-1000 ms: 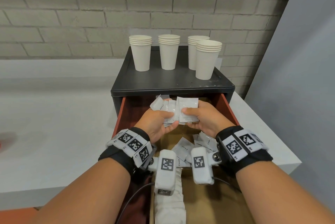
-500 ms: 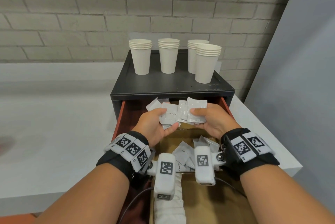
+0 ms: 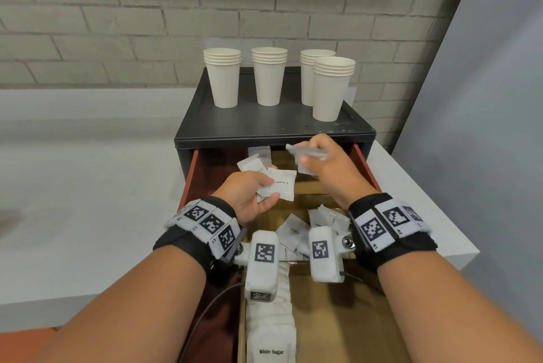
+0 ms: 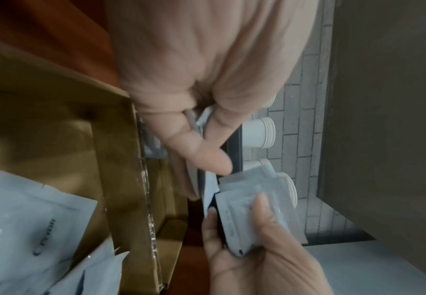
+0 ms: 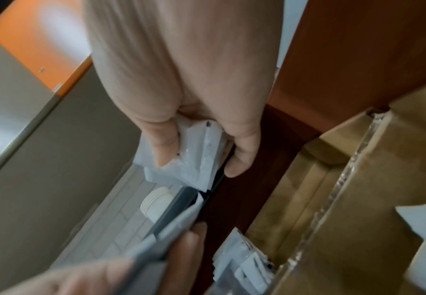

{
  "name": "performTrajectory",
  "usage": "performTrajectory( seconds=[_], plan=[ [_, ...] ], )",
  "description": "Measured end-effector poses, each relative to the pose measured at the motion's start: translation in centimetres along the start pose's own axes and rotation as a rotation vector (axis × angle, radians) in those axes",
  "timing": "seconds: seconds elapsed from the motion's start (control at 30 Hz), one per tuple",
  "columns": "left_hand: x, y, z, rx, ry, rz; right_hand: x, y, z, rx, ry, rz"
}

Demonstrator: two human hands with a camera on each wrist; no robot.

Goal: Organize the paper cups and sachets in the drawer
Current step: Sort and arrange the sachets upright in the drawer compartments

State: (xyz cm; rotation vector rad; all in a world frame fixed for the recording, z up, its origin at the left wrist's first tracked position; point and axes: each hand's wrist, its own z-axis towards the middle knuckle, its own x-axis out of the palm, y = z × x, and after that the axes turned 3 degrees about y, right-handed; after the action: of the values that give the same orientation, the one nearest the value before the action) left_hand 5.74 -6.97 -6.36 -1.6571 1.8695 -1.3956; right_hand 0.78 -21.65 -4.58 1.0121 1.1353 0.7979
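Note:
Over the open drawer (image 3: pixel 190 174), my left hand (image 3: pixel 266 189) pinches a small bundle of white cream sachets (image 3: pixel 280 183). My right hand (image 3: pixel 305 157) is higher and farther back, near the cabinet's front edge, gripping a few more sachets (image 3: pixel 308 152). In the right wrist view that bundle (image 5: pixel 196 153) sits edge-on between thumb and fingers. The left wrist view shows my left hand's sachets (image 4: pixel 199 139) edge-on too. More sachets (image 3: pixel 293 230) lie loose in the cardboard box (image 3: pixel 338 318) inside the drawer. Several stacks of white paper cups (image 3: pixel 224 77) stand on the black cabinet top (image 3: pixel 264 124).
A row of White Sugar sachets (image 3: pixel 270 333) stands along the box's left side. A white counter (image 3: pixel 73 186) spreads to the left. There is a grey panel (image 3: pixel 484 98) on the right and a brick wall (image 3: pixel 117 24) behind.
My hands held one fan of sachets together; now they have parted. The right hand has risen and gone back with some sachets. The left hand keeps the rest.

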Motion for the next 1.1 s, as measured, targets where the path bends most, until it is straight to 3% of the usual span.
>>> performTrajectory(
  seconds=[0.17, 0.33, 0.5, 0.6, 0.8, 0.93, 1.1],
  plan=[
    [-0.1, -0.2, 0.0, -0.076, 0.16, 0.004, 1.6, -0.6, -0.2, -0.08, 0.309, -0.201],
    [-0.5, -0.4, 0.5, -0.123, 0.171, -0.079, 1.1, -0.5, -0.6, -0.073, 0.516, -0.217],
    [-0.6, -0.4, 0.4, -0.133, 0.177, -0.142, 1.3, -0.5, -0.5, -0.123, 0.337, -0.266],
    [-0.6, -0.4, 0.1, -0.124, 0.178, -0.105, 0.9, -0.6, -0.3, -0.056, 0.2, -0.199],
    [-0.2, -0.3, -0.3, -0.058, 0.204, 0.028, 0.1, -0.2, 0.1, 0.205, -0.014, 0.309],
    [-0.1, -0.1, -0.6, -0.056, 0.236, 0.085, -0.5, -0.3, 0.2, 0.305, 0.035, 0.543],
    [0.1, 0.1, -0.8, -0.067, 0.259, 0.18, -0.4, -0.2, -0.4, 0.239, 0.198, 0.401]
  ],
)
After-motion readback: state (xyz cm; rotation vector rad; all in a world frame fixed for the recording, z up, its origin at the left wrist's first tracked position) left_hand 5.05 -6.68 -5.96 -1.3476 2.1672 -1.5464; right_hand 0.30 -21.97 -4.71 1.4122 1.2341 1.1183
